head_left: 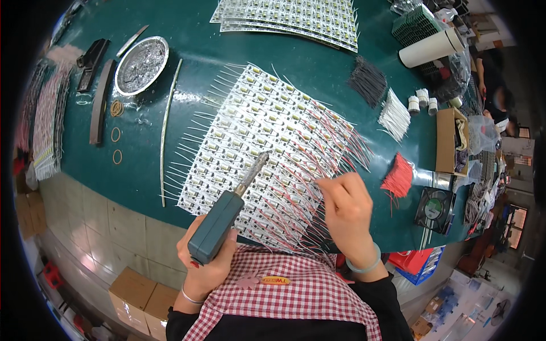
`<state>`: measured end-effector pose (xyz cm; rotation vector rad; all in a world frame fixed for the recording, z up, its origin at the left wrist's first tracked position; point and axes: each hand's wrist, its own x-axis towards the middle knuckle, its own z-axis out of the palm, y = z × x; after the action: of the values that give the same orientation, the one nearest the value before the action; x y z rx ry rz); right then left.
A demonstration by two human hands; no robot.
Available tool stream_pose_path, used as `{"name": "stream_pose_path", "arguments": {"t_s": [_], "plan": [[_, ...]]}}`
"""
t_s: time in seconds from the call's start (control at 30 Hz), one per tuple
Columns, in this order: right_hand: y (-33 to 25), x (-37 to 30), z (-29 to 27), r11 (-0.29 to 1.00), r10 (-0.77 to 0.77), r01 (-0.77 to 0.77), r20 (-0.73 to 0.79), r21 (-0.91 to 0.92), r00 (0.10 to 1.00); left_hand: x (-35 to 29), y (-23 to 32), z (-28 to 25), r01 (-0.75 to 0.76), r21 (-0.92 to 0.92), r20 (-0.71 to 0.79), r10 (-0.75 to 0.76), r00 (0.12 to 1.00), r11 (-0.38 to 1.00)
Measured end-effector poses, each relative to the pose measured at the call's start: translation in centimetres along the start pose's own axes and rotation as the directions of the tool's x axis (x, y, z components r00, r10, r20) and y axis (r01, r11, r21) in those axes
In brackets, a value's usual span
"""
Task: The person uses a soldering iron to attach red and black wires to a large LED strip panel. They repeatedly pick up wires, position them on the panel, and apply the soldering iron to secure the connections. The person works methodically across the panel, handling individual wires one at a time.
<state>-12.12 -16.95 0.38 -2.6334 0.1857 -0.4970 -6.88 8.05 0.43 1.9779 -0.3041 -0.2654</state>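
Note:
My left hand [207, 271] is wrapped round the grip of a green soldering gun [216, 228]. Its metal tip [261, 159] points away from me over the middle of a white circuit board panel [242, 133], which lies at a slant on the table. Thin white wires stick out along the panel's left edge, and red and dark wires [341, 136] spread over its right side. At those red wires my right hand [348, 207] is closed in a pinch, its fingertips low over the panel. What lies between them is too small to make out.
On the green table [136, 182] stands a metal bowl [142, 65] of silvery scraps, far left. More panels [290, 23] lie at the far edge. To the right are black wires [367, 81], white wires [394, 115], red wires [397, 176], a small fan [435, 209] and a cardboard box [447, 142].

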Motion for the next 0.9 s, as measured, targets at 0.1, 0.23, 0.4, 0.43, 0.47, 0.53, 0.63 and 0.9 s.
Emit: {"name": "stream_pose_path", "arguments": {"t_s": [0.1,0.23,0.4,0.43,0.47,0.53,0.63,0.9], "plan": [[-1.3,0.0,-1.2,0.999,-0.008,0.009,-0.023,0.040,1.000,-0.4,-0.4,0.1,0.046,-0.053,-0.029,-0.047,0.998,0.998],[-1.6,0.3,2.6,0.987,-0.076,0.087,-0.087,0.132,0.993,-0.6,-0.3,0.0,-0.003,-0.039,-0.036,0.001,0.999,0.999],[-0.4,0.0,5.9,0.987,-0.105,0.115,-0.093,0.115,0.990,-0.9,0.4,-0.4,0.057,-0.047,0.016,-0.056,0.998,0.997],[-0.4,0.0,6.1,0.987,-0.109,0.119,-0.092,0.110,0.990,-1.0,0.2,-0.4,0.068,-0.049,0.021,-0.067,0.998,0.996],[-0.3,-0.1,6.2,0.987,-0.113,0.122,-0.091,0.104,0.989,-1.1,0.1,-0.3,0.060,-0.045,0.022,-0.059,0.998,0.997],[-0.4,0.0,6.3,0.989,-0.113,0.122,-0.092,0.090,0.989,-1.1,0.0,-0.3,0.044,-0.040,0.027,-0.043,0.999,0.998],[-0.3,-0.1,6.4,0.990,-0.119,0.125,-0.089,0.071,0.989,-1.1,-0.2,0.1,-0.004,-0.034,-0.002,0.004,1.000,0.999],[-0.5,0.0,6.3,0.989,-0.134,0.138,-0.075,0.045,0.988,-1.1,-0.6,0.9,0.006,-0.068,-0.031,-0.008,0.999,0.998]]}}
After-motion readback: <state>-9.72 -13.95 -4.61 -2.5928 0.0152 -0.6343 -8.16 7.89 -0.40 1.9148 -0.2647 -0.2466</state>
